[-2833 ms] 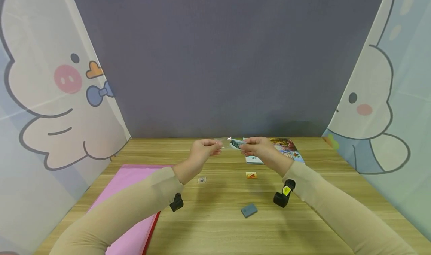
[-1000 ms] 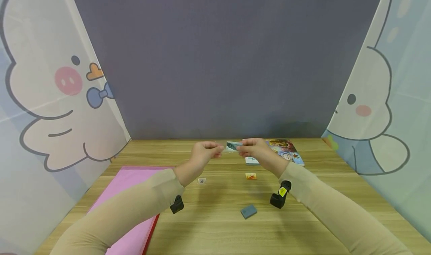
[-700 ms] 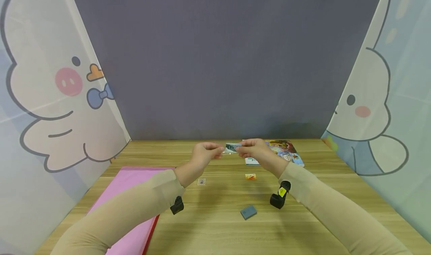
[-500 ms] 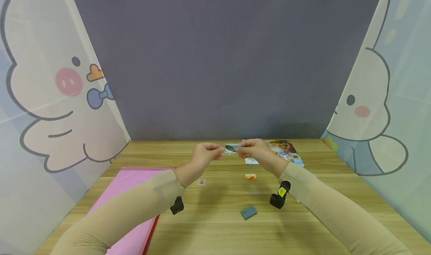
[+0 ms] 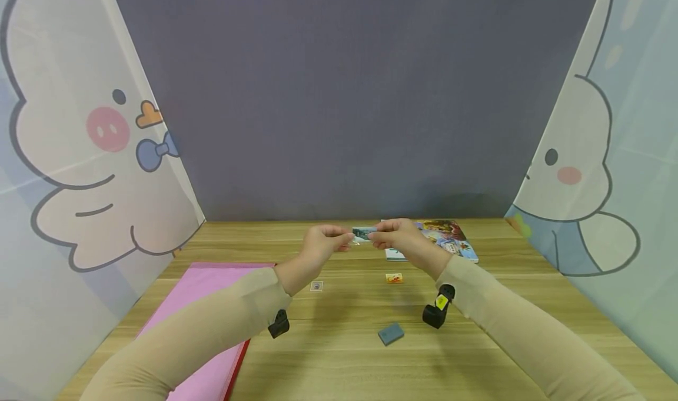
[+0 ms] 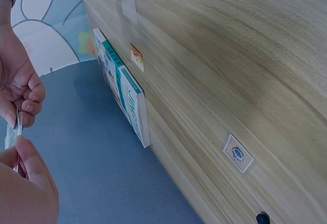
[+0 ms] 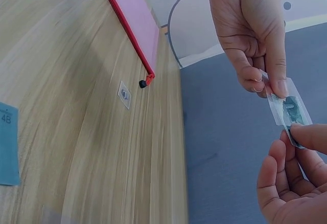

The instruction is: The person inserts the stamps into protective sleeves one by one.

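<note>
My left hand [image 5: 322, 239] pinches one end of a small clear plastic sleeve [image 7: 300, 97] between thumb and fingers, held up above the far part of the table. Opposite it, my right hand [image 5: 398, 236] pinches the right end of a dark teal and white stamp [image 5: 362, 234]. In the right wrist view much of the stamp lies within the sleeve; its right end is hidden by my right thumb. Below, on the table, lie a pale stamp in a clear sleeve [image 6: 238, 153] and a yellow and red stamp [image 5: 394, 278].
A blue-grey 4B eraser [image 5: 391, 334] sits nearer on the wooden table [image 5: 318, 365]. Books [image 5: 450, 239] lie at the back right. A pink folder [image 5: 212, 283] with red edging is under my left arm. Another clear sleeve [image 6: 129, 6] rests near the yellow and red stamp.
Earlier the stamp was tilted, with most of it outside the sleeve. My right hand has since moved slightly left, and the stamp has slid into the sleeve. My left hand has barely moved.
</note>
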### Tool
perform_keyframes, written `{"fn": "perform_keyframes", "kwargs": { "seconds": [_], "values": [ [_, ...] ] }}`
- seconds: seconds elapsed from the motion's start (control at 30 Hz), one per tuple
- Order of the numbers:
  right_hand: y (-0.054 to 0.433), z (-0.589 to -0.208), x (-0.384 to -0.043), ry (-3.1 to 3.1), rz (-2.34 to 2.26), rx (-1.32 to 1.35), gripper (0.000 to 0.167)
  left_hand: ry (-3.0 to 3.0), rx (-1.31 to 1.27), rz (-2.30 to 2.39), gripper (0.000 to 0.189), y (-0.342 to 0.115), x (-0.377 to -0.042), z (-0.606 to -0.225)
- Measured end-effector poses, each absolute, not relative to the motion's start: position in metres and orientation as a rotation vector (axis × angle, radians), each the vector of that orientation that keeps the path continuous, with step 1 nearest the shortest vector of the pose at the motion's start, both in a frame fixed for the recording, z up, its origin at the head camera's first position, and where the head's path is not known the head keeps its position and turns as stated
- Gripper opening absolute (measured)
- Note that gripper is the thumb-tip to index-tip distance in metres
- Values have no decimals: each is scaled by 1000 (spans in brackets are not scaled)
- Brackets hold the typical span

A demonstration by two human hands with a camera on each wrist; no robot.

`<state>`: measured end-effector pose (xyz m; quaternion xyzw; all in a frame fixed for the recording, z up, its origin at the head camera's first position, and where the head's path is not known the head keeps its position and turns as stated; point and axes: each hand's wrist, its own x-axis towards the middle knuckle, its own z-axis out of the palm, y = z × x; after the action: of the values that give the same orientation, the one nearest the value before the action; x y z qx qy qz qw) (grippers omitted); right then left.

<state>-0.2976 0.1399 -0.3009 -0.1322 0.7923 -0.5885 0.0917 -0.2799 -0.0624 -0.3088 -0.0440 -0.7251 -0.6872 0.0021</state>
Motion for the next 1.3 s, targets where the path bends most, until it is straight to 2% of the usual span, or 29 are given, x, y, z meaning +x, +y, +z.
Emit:
{"fn": "perform_keyframes", "kwargs": {
  "seconds": [0.37,1.3],
  "values": [
    [145,-298,-295,2258,-1764,-449,30,-2264,-128,-2154,19,-65,-284,-312],
    [144,-297,-297,2192,-1783,-509,29,-2249,-153,-2158,19,-65,-283,-312]
  ]
}}
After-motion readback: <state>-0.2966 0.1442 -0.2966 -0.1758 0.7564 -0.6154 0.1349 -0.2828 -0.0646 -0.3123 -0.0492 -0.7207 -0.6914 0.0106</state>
